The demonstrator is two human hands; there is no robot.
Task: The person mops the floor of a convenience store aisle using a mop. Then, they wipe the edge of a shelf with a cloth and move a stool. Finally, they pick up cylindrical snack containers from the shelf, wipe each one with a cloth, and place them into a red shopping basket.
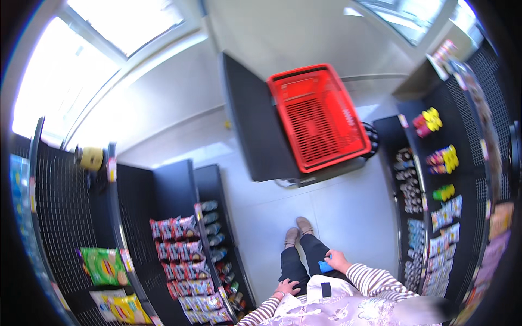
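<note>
My right hand (339, 261) grips a small blue object (326, 267) beside my right thigh; blur and my fingers hide what exactly it is. On my left thigh rests my left hand (288, 287), its fingers apart and nothing in it. A red plastic shopping basket (312, 126), which looks empty, sits on a dark stand or cart ahead of my feet. Against its left side stands a black panel (257, 122). Neither hand touches the basket.
Black shelving (138, 203) at left holds red snack packs (179, 248), a green chip bag (105, 265) and a yellow chip bag (126, 309). Shelving at right carries yellow-lidded containers (442, 159), bottles (412, 240) and packets (440, 261). A wall (310, 36) with windows rises beyond.
</note>
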